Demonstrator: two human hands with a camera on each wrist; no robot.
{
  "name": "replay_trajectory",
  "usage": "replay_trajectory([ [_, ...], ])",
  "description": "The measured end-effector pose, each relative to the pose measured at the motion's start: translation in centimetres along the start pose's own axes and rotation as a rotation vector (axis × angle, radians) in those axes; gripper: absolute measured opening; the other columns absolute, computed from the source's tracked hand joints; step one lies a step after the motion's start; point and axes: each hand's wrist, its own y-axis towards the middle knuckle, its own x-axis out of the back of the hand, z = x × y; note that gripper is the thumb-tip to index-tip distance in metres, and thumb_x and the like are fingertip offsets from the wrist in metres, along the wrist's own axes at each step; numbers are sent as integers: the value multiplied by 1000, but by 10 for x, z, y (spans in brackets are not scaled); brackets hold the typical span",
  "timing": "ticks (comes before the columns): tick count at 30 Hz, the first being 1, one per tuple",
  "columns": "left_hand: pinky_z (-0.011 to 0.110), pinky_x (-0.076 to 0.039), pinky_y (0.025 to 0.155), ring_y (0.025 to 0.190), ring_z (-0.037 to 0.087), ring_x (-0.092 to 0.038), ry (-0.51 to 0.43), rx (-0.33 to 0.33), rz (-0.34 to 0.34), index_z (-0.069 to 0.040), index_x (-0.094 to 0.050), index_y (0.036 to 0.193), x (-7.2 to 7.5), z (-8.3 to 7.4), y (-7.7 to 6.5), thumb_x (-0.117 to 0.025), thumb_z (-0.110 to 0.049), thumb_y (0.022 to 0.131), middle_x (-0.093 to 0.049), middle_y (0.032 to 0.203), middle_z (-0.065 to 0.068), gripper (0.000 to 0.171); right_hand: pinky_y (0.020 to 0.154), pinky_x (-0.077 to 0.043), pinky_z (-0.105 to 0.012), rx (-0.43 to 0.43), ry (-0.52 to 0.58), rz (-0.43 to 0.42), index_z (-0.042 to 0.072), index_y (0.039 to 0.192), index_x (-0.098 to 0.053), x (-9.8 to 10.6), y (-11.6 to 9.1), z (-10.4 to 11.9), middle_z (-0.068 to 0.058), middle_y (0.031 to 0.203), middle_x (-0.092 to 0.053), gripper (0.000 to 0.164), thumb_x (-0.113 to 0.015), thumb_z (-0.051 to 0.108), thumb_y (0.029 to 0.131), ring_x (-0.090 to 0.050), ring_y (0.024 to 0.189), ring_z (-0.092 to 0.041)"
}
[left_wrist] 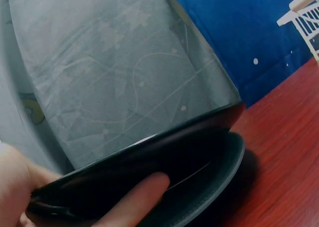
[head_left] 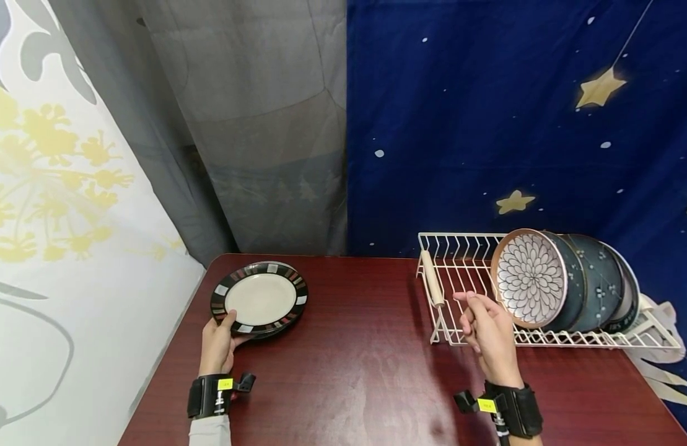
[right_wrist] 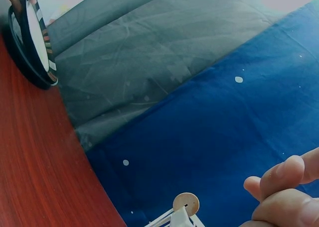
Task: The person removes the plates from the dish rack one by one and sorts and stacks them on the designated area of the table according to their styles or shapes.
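My left hand (head_left: pixel 215 348) grips the near-left edge of a plate (head_left: pixel 261 299) with a cream centre and a black patterned rim, thumb on top and fingers underneath. The left wrist view shows this plate tilted up from a second dark plate (left_wrist: pixel 219 187) below it, with a fingertip in the gap between them. My right hand (head_left: pixel 490 337) hangs before the white dish rack (head_left: pixel 460 272), fingers loosely curled, holding nothing. In the rack, a bowl with a petal pattern (head_left: pixel 531 279) stands on its side, with several dark blue-grey dishes (head_left: pixel 591 282) behind it.
The rack has a wooden handle (head_left: pixel 432 279) on its left side and stands at the back right of the red-brown table (head_left: pixel 343 371). Grey cloth (head_left: pixel 276 155) and dark blue star cloth (head_left: pixel 460 136) hang behind the table. A patterned white wall (head_left: pixel 70 310) borders the left.
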Motion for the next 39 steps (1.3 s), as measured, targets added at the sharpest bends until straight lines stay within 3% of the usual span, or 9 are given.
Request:
replay_trajectory([
  [5,41,-54,74,95,16,-60,47,40,21,3,-26,135,2,-2,1,-37,-15,98,-38,127,20,42,25,-9,-37,5,-4,-1,-12,111,-53,0,1,-1,-2,49,-44,40,-49,25,96,-30,29,-4],
  [8,39,-55,73,87,15,-63,144,33,20,4,-25,136,4,-3,0,-35,-13,98,-37,127,23,42,25,-9,-37,4,-7,0,-12,111,-53,0,1,-2,-2,49,-44,40,-49,25,96,-31,29,-4],
  [12,37,-56,67,72,19,-67,319,-3,-34,6,-35,130,5,-5,-2,-41,-16,97,-46,119,28,40,25,-9,-37,-2,-6,-2,-13,111,-52,0,0,-1,-2,49,-44,41,-49,25,96,-31,30,-4],
  [15,39,-56,64,65,24,-68,411,-24,-57,8,-41,124,5,-8,-4,-45,-20,96,-55,110,30,40,25,-9,-36,-2,0,-4,-14,112,-52,0,0,-1,-2,49,-44,42,-49,25,96,-31,31,-5],
  [20,42,-55,55,52,29,-65,510,-12,-83,9,-38,124,7,-11,-7,-49,-26,95,-66,74,23,47,25,-9,-36,4,5,4,-14,113,-51,1,0,-4,-3,48,-43,40,-48,22,96,-30,30,-5],
  [22,40,-55,49,46,26,-63,587,-17,-133,7,-39,124,9,-11,-7,-52,-30,93,-64,59,16,50,25,-9,-36,4,3,3,-14,113,-51,1,1,-4,-3,48,-43,40,-48,22,96,-30,30,-5],
  [26,35,-50,39,38,21,-58,726,-67,-225,0,-40,129,13,-8,-6,-56,-34,90,-61,53,8,54,25,-9,-36,-2,2,-2,-14,113,-51,1,1,-4,-3,48,-43,41,-49,23,96,-30,30,-4],
  [32,32,-45,34,34,19,-52,777,-97,-245,-11,-33,141,18,-3,-3,-57,-36,89,-58,50,6,63,26,-8,-37,0,2,-6,-16,113,-50,0,0,-3,-3,48,-44,43,-50,24,96,-30,30,-5],
  [39,30,-45,40,35,19,-51,829,-50,-209,-11,-18,147,23,1,0,-52,-47,89,-57,50,2,76,27,-7,-39,-2,-9,-2,-13,113,-52,4,1,-3,-2,49,-44,41,-50,24,96,-30,30,-5],
])
